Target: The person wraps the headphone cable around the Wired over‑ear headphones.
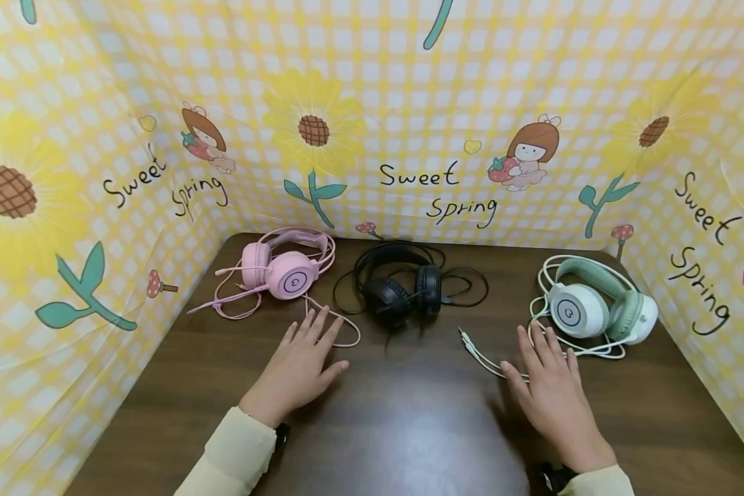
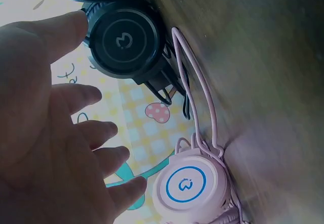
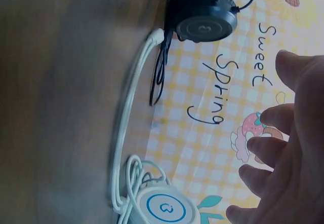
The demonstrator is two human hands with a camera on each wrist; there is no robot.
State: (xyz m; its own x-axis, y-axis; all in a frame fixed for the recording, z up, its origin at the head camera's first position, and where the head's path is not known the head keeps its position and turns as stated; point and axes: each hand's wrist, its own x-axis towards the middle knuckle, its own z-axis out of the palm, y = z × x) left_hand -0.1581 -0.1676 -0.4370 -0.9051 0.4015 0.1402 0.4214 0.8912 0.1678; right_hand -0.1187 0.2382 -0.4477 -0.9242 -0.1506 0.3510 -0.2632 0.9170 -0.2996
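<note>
Three headsets lie along the back of a brown table. On the left is a pink headset (image 1: 293, 274), its cable looping toward my left hand (image 1: 299, 372). A black headset (image 1: 429, 289) sits in the middle with its cable coiled around it. To the right lies a white headset with green cushions (image 1: 575, 311); its cable and plug (image 1: 471, 344) stretch out to the left. My left hand, fingers spread, is just in front of the pink cable. The right hand (image 1: 548, 393) has its fingers extended over the white cable. Neither hand holds anything.
Yellow checked cloth (image 1: 403, 124) with flowers and lettering stands as walls behind and on both sides of the table (image 1: 397, 420). The pink headset's microphone boom (image 1: 223, 300) points left. Dark bands circle both wrists below pale sleeves (image 1: 235, 448).
</note>
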